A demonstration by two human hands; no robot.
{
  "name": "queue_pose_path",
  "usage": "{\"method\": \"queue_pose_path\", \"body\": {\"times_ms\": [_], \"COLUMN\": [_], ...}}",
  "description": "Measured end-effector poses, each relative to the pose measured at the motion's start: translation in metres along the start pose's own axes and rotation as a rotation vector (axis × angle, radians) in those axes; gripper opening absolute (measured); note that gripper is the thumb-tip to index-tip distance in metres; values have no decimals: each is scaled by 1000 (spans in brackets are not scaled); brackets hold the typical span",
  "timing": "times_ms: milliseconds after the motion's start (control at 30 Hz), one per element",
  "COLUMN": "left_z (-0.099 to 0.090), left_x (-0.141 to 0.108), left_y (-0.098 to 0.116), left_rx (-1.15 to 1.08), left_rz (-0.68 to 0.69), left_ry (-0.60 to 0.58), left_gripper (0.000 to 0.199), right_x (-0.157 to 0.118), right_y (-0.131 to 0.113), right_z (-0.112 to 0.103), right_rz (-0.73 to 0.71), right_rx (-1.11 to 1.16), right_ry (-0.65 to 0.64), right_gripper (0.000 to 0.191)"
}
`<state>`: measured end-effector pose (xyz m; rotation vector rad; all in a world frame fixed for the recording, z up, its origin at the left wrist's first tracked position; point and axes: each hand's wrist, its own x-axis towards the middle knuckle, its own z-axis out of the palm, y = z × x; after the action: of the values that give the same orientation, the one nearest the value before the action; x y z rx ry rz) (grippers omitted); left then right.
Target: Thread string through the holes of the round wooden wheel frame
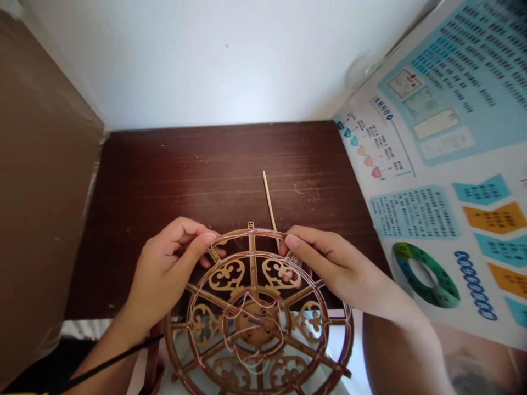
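A round, wheel-shaped brown frame [253, 277] with spokes, rings and scrollwork is held up in front of me, tilted. Thin red and white wires [263, 302] run along its rings and bunch loosely around the hub. My left hand [167, 266] pinches the outer rim at the upper left between thumb and fingers. On the upper right of the rim, my right hand [335, 263] grips in the same way, some of its fingers behind the frame. The frame's lowest part is cut off by the picture's bottom edge. A thin pale stick [269, 197] lies on the table just beyond the rim.
The dark wooden table [185, 170] meets a white wall [230, 71] at the back. A brown cardboard panel [41, 164] stands at the left. Along the right side is a printed poster [436, 181]. A black cord [115, 359] runs from the lower left toward the frame.
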<state>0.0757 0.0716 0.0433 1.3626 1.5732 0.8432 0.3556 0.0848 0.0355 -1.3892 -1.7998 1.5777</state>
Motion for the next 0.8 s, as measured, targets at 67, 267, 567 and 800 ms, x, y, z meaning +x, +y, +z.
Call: {"method": "queue_pose_path", "body": {"times_ms": [67, 267, 567, 800], "left_z": [2, 5, 9, 11], "left_x": [-2, -12, -16, -20], "left_y": [2, 7, 9, 14], "left_rx": [-33, -26, 37, 28], "left_rz": [5, 11, 18, 42], "left_ry": [-9, -51, -61, -76], "left_gripper": [14, 25, 20, 20], "right_x": [0, 6, 4, -3], "right_y": [-2, -18, -22, -17], "right_z": [-1, -6, 4, 6], "right_rz": [-30, -337, -482, -764], "right_rx": [-14, -152, -365, -755], "right_ry": [30, 184, 291, 353], "right_gripper": [31, 16, 12, 11]}}
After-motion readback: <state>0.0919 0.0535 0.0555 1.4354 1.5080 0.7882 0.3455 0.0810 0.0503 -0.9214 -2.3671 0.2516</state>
